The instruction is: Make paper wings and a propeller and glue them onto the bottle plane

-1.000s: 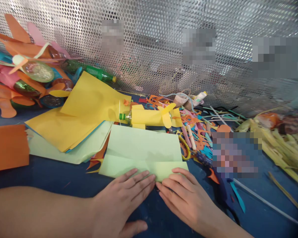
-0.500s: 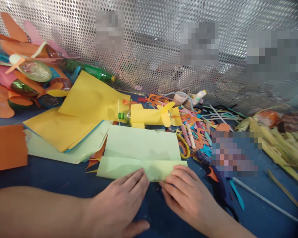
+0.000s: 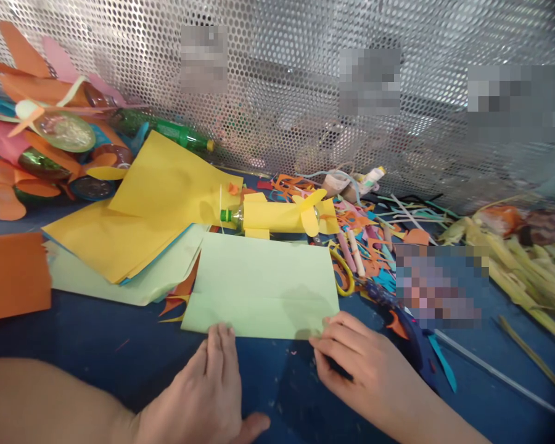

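A pale green sheet of paper (image 3: 263,283) lies on the blue table in front of me, with a faint crease across its lower part. My left hand (image 3: 208,382) is stretched flat, its fingertips on the near edge of the sheet left of the middle and its thumb out to the side. At the near right corner, my right hand (image 3: 356,357) has curled fingers and thumb closed on the paper's edge. Just beyond the sheet lies a bottle wrapped in yellow paper (image 3: 272,217), with a green neck and yellow fins.
Yellow sheets (image 3: 166,185) overlap at the left, near an orange sheet (image 3: 13,277). Paper-covered bottles (image 3: 50,135) are piled at the far left. Scissors with a yellow handle (image 3: 346,277), paper scraps (image 3: 374,240) and dried husks (image 3: 527,265) lie to the right. A perforated metal panel (image 3: 277,80) stands behind.
My left hand has slid left and toward me along the near edge. My right hand has shifted slightly right. The raised strip along the sheet's near side no longer shows; the paper looks flatter.
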`<state>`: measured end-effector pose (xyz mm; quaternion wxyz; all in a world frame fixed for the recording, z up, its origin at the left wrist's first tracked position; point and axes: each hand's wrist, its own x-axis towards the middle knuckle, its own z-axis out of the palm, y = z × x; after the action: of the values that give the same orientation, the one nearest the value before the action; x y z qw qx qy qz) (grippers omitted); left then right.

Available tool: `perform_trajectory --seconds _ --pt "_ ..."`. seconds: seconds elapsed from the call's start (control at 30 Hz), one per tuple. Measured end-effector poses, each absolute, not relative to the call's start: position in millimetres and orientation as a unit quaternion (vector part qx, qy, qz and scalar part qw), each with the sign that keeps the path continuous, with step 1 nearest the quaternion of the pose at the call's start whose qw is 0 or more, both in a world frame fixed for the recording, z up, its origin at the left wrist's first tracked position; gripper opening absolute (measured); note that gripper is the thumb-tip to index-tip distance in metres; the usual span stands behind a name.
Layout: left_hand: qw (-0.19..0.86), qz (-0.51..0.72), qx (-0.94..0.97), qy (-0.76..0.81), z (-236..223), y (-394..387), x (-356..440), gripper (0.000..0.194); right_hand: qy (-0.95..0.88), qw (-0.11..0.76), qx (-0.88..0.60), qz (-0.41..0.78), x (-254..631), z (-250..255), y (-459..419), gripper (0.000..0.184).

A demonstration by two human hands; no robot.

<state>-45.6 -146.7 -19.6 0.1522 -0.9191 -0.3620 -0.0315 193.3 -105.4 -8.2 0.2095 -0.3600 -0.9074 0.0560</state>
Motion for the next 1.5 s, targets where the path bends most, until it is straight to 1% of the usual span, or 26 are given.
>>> perform_trajectory --seconds 0.1,0.2,0.33,0.53,0.77,0.87,1.0,1.1,1.13,1.2,1.23,1.27,1.3,1.33,1.4,1.5 --pt "0.24 -0.015 -0.883 -0.404 -25 -155 -48 0.066 -0.901 0.216 -0.37 0.07 195 -9 -106 0.022" --pt "0.283 0.008 -0.858 -0.429 -28 -159 -47 0.063 -0.896 0.214 -0.38 0.082 196 -9 -108 0.023" --pt "0.312 0.018 -0.836 -0.451 -31 -160 -45 0.067 -0.893 0.203 -0.394 0.086 198 -8 -110 0.025" --pt "0.32 0.053 -0.822 -0.468 -31 -161 -45 0.075 -0.878 0.186 -0.43 0.1 204 -8 -112 0.024" --pt "0.336 0.095 -0.813 -0.467 -28 -158 -46 0.081 -0.87 0.123 -0.47 0.085 216 -5 -108 0.025" --pt "0.375 0.098 -0.808 -0.444 -30 -157 -47 0.082 -0.865 0.095 -0.488 0.07 221 -4 -109 0.025" --pt "0.411 0.098 -0.808 -0.411 -30 -155 -49 0.084 -0.873 0.069 -0.483 0.02 227 -1 -113 0.028" --pt "0.413 0.119 -0.804 -0.411 -29 -156 -48 0.083 -0.892 0.068 -0.44 -0.074 228 3 -114 0.033" --pt "0.418 0.122 -0.803 -0.407 -29 -157 -48 0.083 -0.89 0.078 -0.438 -0.103 226 5 -113 0.035" --pt "0.427 0.124 -0.802 -0.399 -30 -157 -47 0.083 -0.872 0.127 -0.455 -0.131 220 10 -112 0.034" --pt "0.427 0.127 -0.8 -0.401 -31 -158 -46 0.083 -0.861 0.164 -0.464 -0.126 214 11 -112 0.031" --pt "0.423 0.131 -0.797 -0.411 -31 -159 -45 0.083 -0.863 0.204 -0.448 -0.111 208 12 -112 0.023" --pt "0.416 0.136 -0.792 -0.425 -31 -159 -44 0.082 -0.879 0.225 -0.413 -0.083 202 12 -112 0.015" --pt "0.406 0.14 -0.789 -0.44 -31 -159 -43 0.082 -0.901 0.22 -0.37 -0.051 197 10 -112 0.016" --pt "0.382 0.138 -0.79 -0.459 -28 -160 -42 0.081 -0.933 0.173 -0.315 0.013 188 4 -112 0.028" --pt "0.33 0.124 -0.814 -0.462 -22 -160 -42 0.073 -0.937 0.115 -0.322 0.07 183 -6 -112 0.034"
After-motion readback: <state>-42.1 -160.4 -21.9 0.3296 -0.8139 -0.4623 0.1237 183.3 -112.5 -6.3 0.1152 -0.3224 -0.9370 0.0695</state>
